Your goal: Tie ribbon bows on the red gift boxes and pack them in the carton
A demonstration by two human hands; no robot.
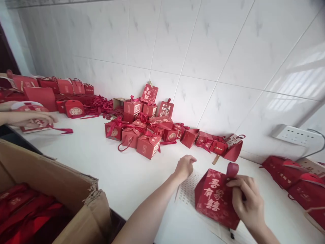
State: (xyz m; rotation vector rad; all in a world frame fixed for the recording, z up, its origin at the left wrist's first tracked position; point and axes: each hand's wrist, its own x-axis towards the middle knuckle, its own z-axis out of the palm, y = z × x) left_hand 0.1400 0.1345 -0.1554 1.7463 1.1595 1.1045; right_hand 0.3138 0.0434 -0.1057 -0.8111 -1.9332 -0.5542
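A red gift box [214,196] with large pale Chinese characters and a ribbon loop [232,169] on top stands tilted on the table at the lower right. My right hand [246,196] is closed on its upper right edge, just below the loop. My left hand [185,166] hovers to the box's upper left, apart from it, its fingers curled together; whether they hold something small is hidden. Under the left hand and beside the box lies a pale sheet with rows of small dots [189,188].
Several finished-looking red boxes [148,145] are piled by the tiled wall. Red bags [286,176] lie at right, below a power strip [291,135]. A cardboard carton [73,183] of red items fills the lower left. Another person's hands [38,117] handle a box at far left.
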